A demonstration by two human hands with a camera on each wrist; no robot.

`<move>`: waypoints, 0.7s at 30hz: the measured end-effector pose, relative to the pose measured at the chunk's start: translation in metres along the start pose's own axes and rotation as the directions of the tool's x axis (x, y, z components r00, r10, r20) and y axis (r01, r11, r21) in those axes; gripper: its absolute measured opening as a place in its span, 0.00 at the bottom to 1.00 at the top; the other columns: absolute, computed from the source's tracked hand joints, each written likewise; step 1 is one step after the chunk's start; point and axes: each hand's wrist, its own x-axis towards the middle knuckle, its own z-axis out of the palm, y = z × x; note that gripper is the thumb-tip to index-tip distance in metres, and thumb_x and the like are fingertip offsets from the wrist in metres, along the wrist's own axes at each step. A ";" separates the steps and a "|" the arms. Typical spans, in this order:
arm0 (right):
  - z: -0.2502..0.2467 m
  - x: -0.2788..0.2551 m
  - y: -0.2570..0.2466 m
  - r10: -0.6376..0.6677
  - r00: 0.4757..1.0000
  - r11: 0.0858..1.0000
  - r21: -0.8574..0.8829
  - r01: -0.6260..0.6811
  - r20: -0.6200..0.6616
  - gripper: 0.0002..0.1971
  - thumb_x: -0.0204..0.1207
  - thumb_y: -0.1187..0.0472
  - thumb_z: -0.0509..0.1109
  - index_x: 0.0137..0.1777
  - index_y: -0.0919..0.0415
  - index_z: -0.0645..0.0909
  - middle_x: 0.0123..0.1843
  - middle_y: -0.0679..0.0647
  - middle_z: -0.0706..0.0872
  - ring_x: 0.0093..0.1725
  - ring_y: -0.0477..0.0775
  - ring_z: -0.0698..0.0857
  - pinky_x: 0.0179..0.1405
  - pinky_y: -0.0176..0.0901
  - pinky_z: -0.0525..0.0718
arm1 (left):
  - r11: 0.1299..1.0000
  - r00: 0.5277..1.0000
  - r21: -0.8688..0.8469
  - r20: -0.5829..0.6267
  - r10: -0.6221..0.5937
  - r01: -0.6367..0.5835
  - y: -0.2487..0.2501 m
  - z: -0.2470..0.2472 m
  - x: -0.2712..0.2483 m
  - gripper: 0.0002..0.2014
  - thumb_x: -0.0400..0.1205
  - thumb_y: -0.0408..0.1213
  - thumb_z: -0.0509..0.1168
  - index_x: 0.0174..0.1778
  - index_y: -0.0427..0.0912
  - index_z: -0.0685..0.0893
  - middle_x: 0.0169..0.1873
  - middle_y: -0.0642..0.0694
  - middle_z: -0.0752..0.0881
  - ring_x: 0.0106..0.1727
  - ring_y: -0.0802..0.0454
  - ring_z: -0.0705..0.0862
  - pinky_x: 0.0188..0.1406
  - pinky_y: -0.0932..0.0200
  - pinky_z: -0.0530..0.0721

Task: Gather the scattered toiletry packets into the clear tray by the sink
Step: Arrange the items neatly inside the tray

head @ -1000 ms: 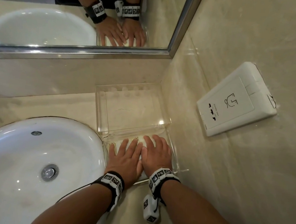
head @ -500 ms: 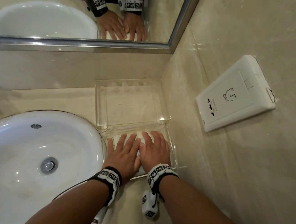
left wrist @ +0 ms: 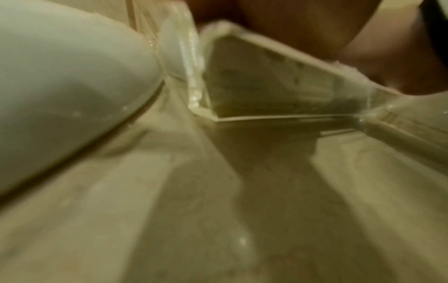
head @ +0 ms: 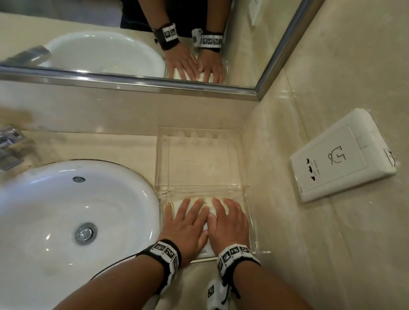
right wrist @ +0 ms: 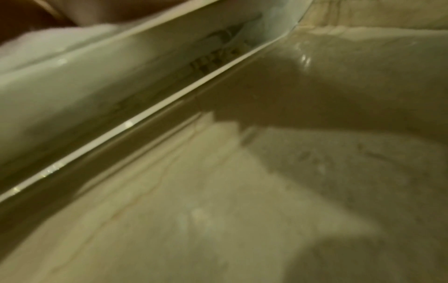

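Both hands are laid flat, fingers straight, nothing pinched: the left hand [head: 183,227] and right hand [head: 229,226] are pressed side by side on the pale packets [head: 206,201] in the near compartment of the clear tray [head: 162,165], just beside the sink [head: 43,214]. The step is judged to be a settling of the pile; pressure is best kept even and light so the tray is not slid. The far compartment appears bare. No stray packets are seen on the counter [head: 87,143].
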 end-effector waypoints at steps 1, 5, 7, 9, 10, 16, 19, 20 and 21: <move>0.001 0.000 0.000 -0.001 1.000 1.000 -0.008 0.001 0.001 0.33 0.79 0.37 0.41 0.83 0.41 0.65 0.85 0.51 0.66 0.86 0.56 0.60 0.84 0.55 0.59 | 1.000 1.000 -0.004 -0.008 0.011 -0.011 -0.003 -0.002 -0.004 0.33 0.85 0.62 0.37 0.86 0.54 0.43 0.86 0.52 0.38 0.85 0.41 0.33 0.77 0.25 0.36; -0.003 0.000 0.002 -0.017 0.999 0.999 -0.033 0.018 0.029 0.30 0.83 0.37 0.51 0.85 0.41 0.63 0.86 0.52 0.64 0.86 0.57 0.59 0.84 0.55 0.59 | 0.995 0.996 0.021 -0.016 0.093 -0.093 -0.012 -0.008 -0.024 0.35 0.83 0.67 0.38 0.85 0.58 0.39 0.86 0.51 0.37 0.84 0.43 0.29 0.79 0.27 0.38; -0.009 0.001 0.002 -0.032 0.998 0.999 -0.020 0.033 0.049 0.31 0.84 0.36 0.54 0.85 0.41 0.61 0.88 0.53 0.60 0.86 0.57 0.56 0.85 0.54 0.57 | 0.994 0.994 0.026 -0.022 0.105 -0.105 -0.018 -0.013 -0.035 0.35 0.83 0.66 0.40 0.85 0.57 0.40 0.86 0.49 0.39 0.84 0.44 0.31 0.81 0.31 0.38; -0.017 0.000 0.001 -0.041 0.998 0.999 0.008 0.041 0.056 0.32 0.83 0.35 0.55 0.86 0.41 0.60 0.89 0.52 0.57 0.87 0.57 0.54 0.85 0.54 0.55 | 0.997 0.996 0.018 -0.032 0.079 -0.078 -0.026 -0.018 -0.044 0.36 0.83 0.66 0.41 0.85 0.55 0.42 0.86 0.49 0.40 0.85 0.44 0.34 0.82 0.34 0.39; -0.021 -0.001 0.000 -0.040 0.998 0.999 0.015 0.040 0.052 0.32 0.83 0.35 0.55 0.86 0.41 0.60 0.89 0.52 0.56 0.87 0.56 0.53 0.86 0.54 0.54 | 0.998 0.998 0.008 -0.038 0.055 -0.055 -0.030 -0.021 -0.048 0.37 0.83 0.66 0.42 0.85 0.55 0.42 0.86 0.48 0.40 0.85 0.44 0.35 0.82 0.35 0.41; -0.040 -0.015 -0.005 0.028 0.998 0.997 0.078 -0.024 -0.049 0.26 0.78 0.46 0.65 0.76 0.46 0.76 0.81 0.52 0.72 0.80 0.56 0.67 0.80 0.55 0.65 | 0.992 0.994 -0.063 -0.003 -0.105 0.105 -0.059 -0.018 -0.062 0.43 0.80 0.69 0.49 0.86 0.51 0.44 0.86 0.45 0.44 0.86 0.42 0.46 0.83 0.37 0.52; -0.045 -0.036 -0.002 0.102 0.988 0.976 0.203 -0.077 -0.117 0.18 0.77 0.53 0.68 0.67 0.49 0.82 0.68 0.51 0.80 0.69 0.54 0.76 0.71 0.50 0.74 | 0.984 0.988 -0.103 -0.036 -0.148 0.144 -0.067 -0.006 -0.067 0.43 0.78 0.67 0.48 0.85 0.48 0.49 0.86 0.43 0.52 0.85 0.41 0.53 0.81 0.39 0.60; -0.046 -0.042 -0.001 0.121 0.988 0.970 0.222 -0.096 -0.099 0.16 0.78 0.53 0.67 0.65 0.49 0.82 0.65 0.50 0.81 0.65 0.53 0.77 0.67 0.49 0.76 | 0.984 0.988 -0.113 -0.047 -0.144 0.138 -0.068 -0.005 -0.068 0.40 0.79 0.64 0.49 0.85 0.48 0.50 0.85 0.43 0.54 0.84 0.41 0.55 0.81 0.40 0.62; -0.047 -0.049 0.000 0.143 0.988 0.963 0.240 -0.125 -0.061 0.15 0.79 0.53 0.66 0.64 0.48 0.82 0.63 0.49 0.81 0.62 0.52 0.78 0.63 0.47 0.77 | 0.984 0.990 -0.124 -0.052 -0.134 0.127 -0.068 -0.006 -0.070 0.38 0.80 0.61 0.49 0.85 0.47 0.51 0.85 0.44 0.55 0.84 0.42 0.56 0.80 0.41 0.63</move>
